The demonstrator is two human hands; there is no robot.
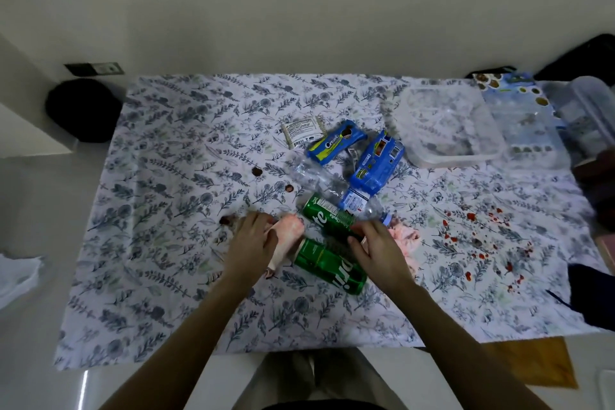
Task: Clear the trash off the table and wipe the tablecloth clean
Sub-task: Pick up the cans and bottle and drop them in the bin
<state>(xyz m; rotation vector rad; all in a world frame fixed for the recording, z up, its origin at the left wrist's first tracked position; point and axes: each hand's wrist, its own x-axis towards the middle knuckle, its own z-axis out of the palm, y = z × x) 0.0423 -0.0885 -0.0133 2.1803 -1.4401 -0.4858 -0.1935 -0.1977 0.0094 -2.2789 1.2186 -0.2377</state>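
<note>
On the floral tablecloth (pixel 173 243) lies a pile of trash. My left hand (pixel 251 243) grips a pink crumpled wrapper (pixel 287 236). My right hand (pixel 376 250) rests on two green soda cans, one nearer me (pixel 329 268) and one behind it (pixel 324 215); whether it grips either I cannot tell. A crushed clear plastic bottle (pixel 316 176) with a blue label lies behind the cans. Two blue cookie packs (pixel 334 141) (pixel 377 160) and a white wrapper (pixel 303 130) lie farther back. Brown spots (pixel 257 171) and red stains (pixel 479 243) mark the cloth.
A clear plastic container (pixel 446 123) and a blue sheet (pixel 522 116) sit at the back right. A black round object (pixel 83 110) stands on the floor at the back left. A white cloth (pixel 18 273) lies at the left edge. Dark objects crowd the right edge.
</note>
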